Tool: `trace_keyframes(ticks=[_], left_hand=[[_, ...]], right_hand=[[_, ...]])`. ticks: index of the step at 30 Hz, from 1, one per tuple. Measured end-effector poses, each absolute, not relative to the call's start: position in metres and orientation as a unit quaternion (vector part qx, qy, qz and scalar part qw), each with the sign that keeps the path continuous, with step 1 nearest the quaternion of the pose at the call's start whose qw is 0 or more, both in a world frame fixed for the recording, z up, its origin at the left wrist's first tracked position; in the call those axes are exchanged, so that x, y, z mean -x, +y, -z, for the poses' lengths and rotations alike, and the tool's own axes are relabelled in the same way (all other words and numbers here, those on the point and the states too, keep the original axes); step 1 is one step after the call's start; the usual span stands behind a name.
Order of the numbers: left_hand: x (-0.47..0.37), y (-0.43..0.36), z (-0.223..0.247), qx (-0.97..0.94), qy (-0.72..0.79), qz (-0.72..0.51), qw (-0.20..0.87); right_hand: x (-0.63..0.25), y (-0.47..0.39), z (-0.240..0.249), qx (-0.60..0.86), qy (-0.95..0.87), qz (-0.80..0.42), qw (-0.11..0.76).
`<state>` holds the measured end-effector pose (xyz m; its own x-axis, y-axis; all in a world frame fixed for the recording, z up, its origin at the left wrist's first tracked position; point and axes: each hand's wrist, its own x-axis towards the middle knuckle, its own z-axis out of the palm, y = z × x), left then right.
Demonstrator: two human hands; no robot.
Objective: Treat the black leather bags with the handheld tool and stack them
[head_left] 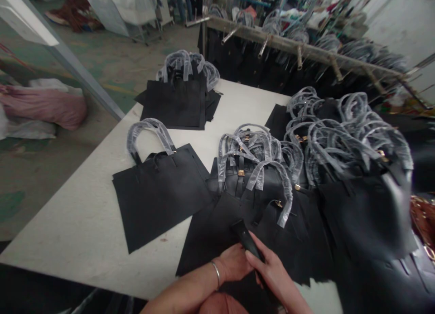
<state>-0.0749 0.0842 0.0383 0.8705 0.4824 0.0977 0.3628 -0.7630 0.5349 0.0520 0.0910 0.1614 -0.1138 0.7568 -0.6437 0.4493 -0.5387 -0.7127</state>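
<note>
My left hand (234, 262), with a silver bangle at the wrist, is closed at the lower middle, its fingertips partly hidden behind a black strap-like piece (243, 232). My right hand (272, 269) grips that piece, thumb on top. The piece's wide end points up and away from me; its lower end is hidden. Beneath both hands lies a black bag (217, 232), flat on the table. Behind it are more black bags with plastic-wrapped handles (287, 191) and gold-coloured buckles (241, 172).
A flat black bag (163, 191) lies left on the white table (81, 223), and a stack of bags (173, 103) sits at the far edge. Piled bags (367, 214) crowd the right. A rack with pegs (299, 55) stands behind. A grey post (84, 78) rises at the left.
</note>
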Motion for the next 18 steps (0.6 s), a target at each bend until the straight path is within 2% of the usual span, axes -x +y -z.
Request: trace_keyframes(ticks=[6, 11, 15, 18], left_hand=[[0.075, 0.087, -0.037, -0.933, 0.218, -0.123, 0.257], [0.073, 0.082, -0.040, -0.915, 0.259, -0.165, 0.262], [0.083, 0.086, -0.054, -0.895, 0.288, -0.219, 0.262], [0.098, 0.114, -0.074, -0.863, 0.388, -0.247, 0.210]], right_hand=[[-0.022, 0.135, -0.160, 0.642, -0.516, -0.526, 0.213], [-0.031, 0.125, -0.177, 0.644, -0.515, -0.495, 0.276], [-0.066, 0.095, -0.188, 0.688, -0.445, -0.500, 0.282], [-0.090, 0.069, -0.187, 0.710, -0.387, -0.519, 0.276]])
